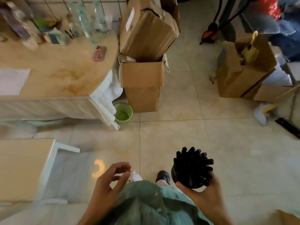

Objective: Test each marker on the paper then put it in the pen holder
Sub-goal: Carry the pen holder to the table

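Observation:
My right hand grips a black pen holder from below, low in the view over the tiled floor. Several black markers stick out of it, fanned towards me. My left hand hangs empty beside it, fingers apart and slightly curled. A white sheet of paper lies on the wooden table at the far left, well away from both hands.
A phone and blurred bottles and glasses sit on the table. A green bucket and open cardboard boxes stand by the table's corner, more boxes at the right. A stool is at lower left.

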